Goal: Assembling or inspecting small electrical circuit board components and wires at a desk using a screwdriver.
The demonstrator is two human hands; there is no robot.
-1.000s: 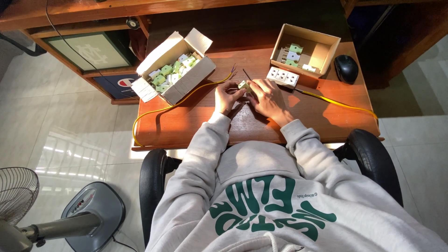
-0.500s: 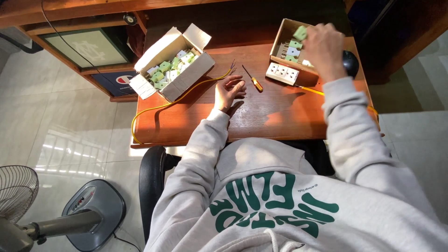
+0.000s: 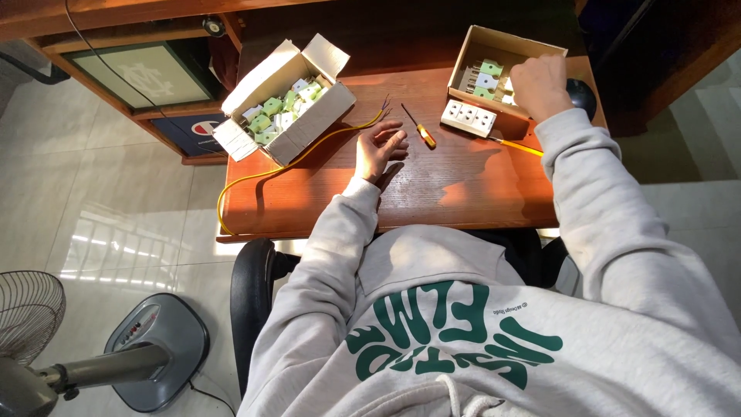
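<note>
I looked down on a brown wooden desk (image 3: pixel 463 193) standing on a shiny pale tiled floor (image 3: pixel 116 232), with a fan (image 3: pixel 31 324) low on the left. My right hand (image 3: pixel 538 85) was reaching into the small cardboard box (image 3: pixel 475 46) at the far right of the desk. Its fingers were curled down among the green and white plugs (image 3: pixel 488 73) inside, but I could not tell if they had hold of one. A white socket strip (image 3: pixel 468 118) lay just in front of that box, touching its side. My left hand (image 3: pixel 380 149) rested flat on the desk, fingers spread and loose, holding nothing. The bare end of a yellow wire (image 3: pixel 309 154) lay just beside its fingertips. A small orange screwdriver (image 3: pixel 421 130) lay between my two hands, near the left one. A bigger open box (image 3: pixel 309 127) of green and white parts sat at the far left of the desk.
</note>
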